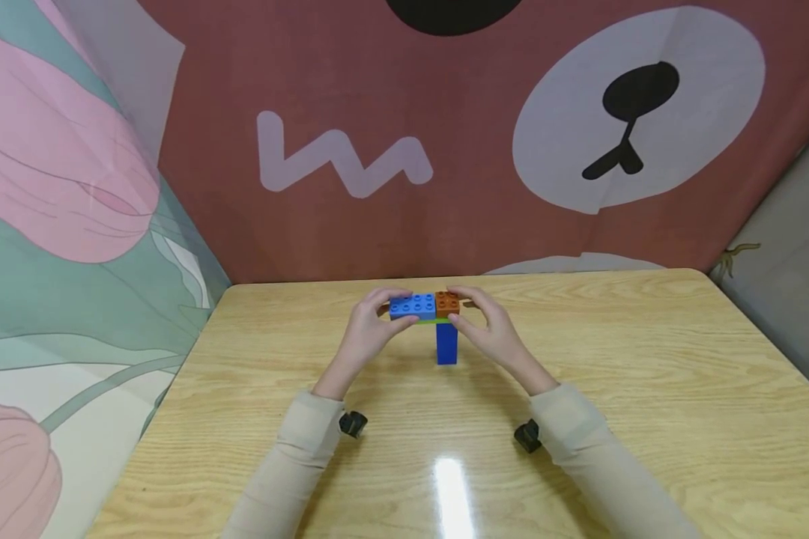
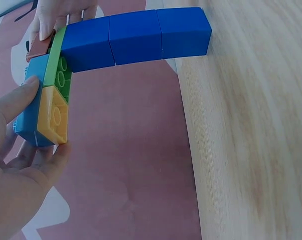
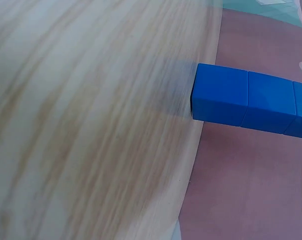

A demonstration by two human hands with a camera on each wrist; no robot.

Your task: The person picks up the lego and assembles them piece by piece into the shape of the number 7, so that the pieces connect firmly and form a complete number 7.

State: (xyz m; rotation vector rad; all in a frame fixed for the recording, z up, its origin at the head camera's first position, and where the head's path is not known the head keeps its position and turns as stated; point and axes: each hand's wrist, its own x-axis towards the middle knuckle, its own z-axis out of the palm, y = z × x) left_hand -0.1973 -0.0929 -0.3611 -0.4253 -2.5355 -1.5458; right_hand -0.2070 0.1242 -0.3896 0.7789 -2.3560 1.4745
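Observation:
A column of 3 dark blue bricks [image 2: 135,39] stands upright on the table [image 1: 297,352]. On its top sits a flat green brick [image 2: 54,60], with a yellow brick [image 2: 53,115] beside it, overhanging the column's left. Above these lie a light blue brick [image 1: 413,306] and a brown brick [image 1: 447,302], end to end. My left hand [image 1: 369,323] grips the light blue brick between thumb and fingers at its left part. My right hand [image 1: 488,326] pinches the brown brick from front and back. The right wrist view shows the column's lower part; that hand is barely in it.
Behind the table hangs a backdrop cloth [image 1: 377,232] with a cartoon bear print. Another patterned cloth [image 1: 61,314] covers the left side. A strip of light reflects off the table's front part. A small black device [image 1: 528,436] shows at each wrist.

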